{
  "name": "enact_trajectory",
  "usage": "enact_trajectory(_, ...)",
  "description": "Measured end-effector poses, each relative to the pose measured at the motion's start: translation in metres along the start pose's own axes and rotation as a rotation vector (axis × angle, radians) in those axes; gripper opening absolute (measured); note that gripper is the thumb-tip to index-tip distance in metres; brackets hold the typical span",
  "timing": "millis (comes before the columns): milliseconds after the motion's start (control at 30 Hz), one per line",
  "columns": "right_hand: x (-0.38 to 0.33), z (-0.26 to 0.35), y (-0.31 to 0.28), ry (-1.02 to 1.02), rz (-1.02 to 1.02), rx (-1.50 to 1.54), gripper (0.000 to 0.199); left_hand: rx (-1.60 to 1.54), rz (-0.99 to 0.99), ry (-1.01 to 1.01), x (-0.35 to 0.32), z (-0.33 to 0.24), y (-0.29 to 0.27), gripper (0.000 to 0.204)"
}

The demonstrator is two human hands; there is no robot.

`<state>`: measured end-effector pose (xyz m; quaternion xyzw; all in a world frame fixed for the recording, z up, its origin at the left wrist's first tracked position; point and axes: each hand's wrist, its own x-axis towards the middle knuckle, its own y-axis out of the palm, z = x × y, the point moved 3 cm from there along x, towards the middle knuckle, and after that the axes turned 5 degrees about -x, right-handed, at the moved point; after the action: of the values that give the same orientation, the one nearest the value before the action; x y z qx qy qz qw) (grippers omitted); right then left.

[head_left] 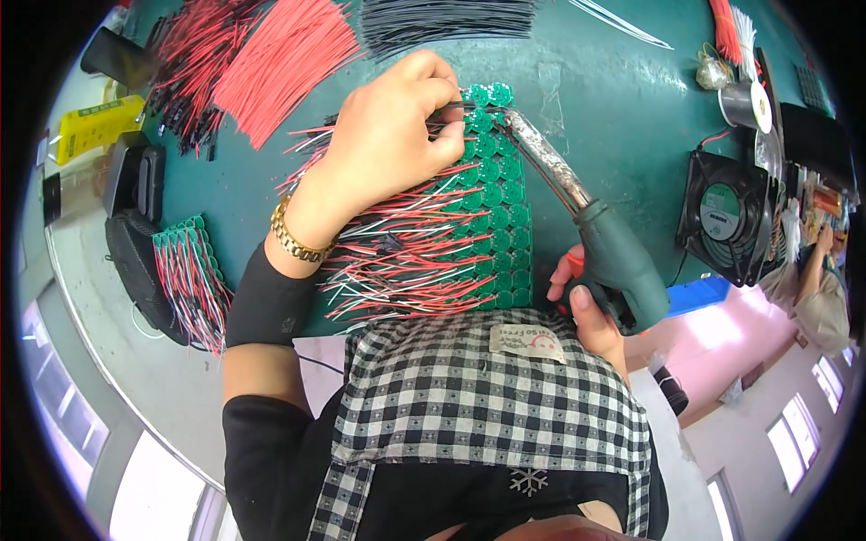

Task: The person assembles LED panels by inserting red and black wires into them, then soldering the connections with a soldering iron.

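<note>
Left hand, upper centre, pinches dark wire; right hand, right of centre, grips a soldering gun whose tip, slipping, could scorch the green board

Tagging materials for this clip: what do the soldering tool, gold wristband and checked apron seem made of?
Soldering tool: likely matte green plastic body, smoothly moulded; mottled silvery barrel, apparently metal. Gold wristband: probably metal, given its shiny links, though coated plastic is possible. Checked apron: apparently matte cloth, judging by folds.
</note>
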<state>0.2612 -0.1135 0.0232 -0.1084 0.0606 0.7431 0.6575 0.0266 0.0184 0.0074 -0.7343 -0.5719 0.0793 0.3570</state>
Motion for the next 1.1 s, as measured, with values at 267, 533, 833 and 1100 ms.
enact_trajectory(267, 0.0055, -0.0054, -0.0015, -0.057, 0.057, -0.237, 0.009, -0.014, 0.000, -0.031, 0.0011, 0.0021, -0.0003, 0.008)
enact_trajectory(533, 0.0036, -0.0058, 0.0001, -0.037, 0.073, -0.259, 0.010, 0.006, -0.024, -0.002, -0.0006, 0.0060, 0.0019, 0.008)
enact_trajectory(833, -0.0010, -0.0034, 0.0045, -0.003, -0.002, -0.031, 0.029, 0.044, -0.060, 0.013, -0.0010, 0.0059, 0.0033, 0.009)
enact_trajectory(1100, -0.0026, -0.0047, 0.0028, -0.060, -0.024, 0.013, 0.038, 0.035, -0.045, -0.001, 0.0004, 0.0063, 0.0015, 0.008)
